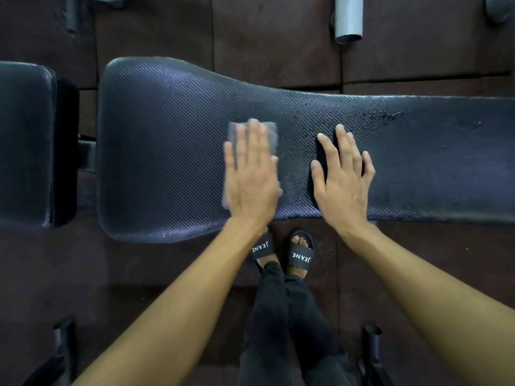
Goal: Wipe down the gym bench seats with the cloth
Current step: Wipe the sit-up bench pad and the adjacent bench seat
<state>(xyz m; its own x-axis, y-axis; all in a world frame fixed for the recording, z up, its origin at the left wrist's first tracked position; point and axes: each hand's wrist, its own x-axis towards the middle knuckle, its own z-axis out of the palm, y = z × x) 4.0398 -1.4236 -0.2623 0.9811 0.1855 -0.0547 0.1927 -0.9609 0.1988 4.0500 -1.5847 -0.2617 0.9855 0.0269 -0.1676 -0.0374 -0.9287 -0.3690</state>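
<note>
Thin grey cloth (271, 135) is lying on the black textured padded bench (167, 135) under the left hand (252, 176), its grip flat and open (probably soft, limp; best pinned mid-cloth); the right hand (342, 176) is resting flat, empty.

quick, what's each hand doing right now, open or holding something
Left hand: open, pressed flat on the thin grey cloth on the long black textured bench pad.
Right hand: open, flat on the same pad, holding nothing.
</note>
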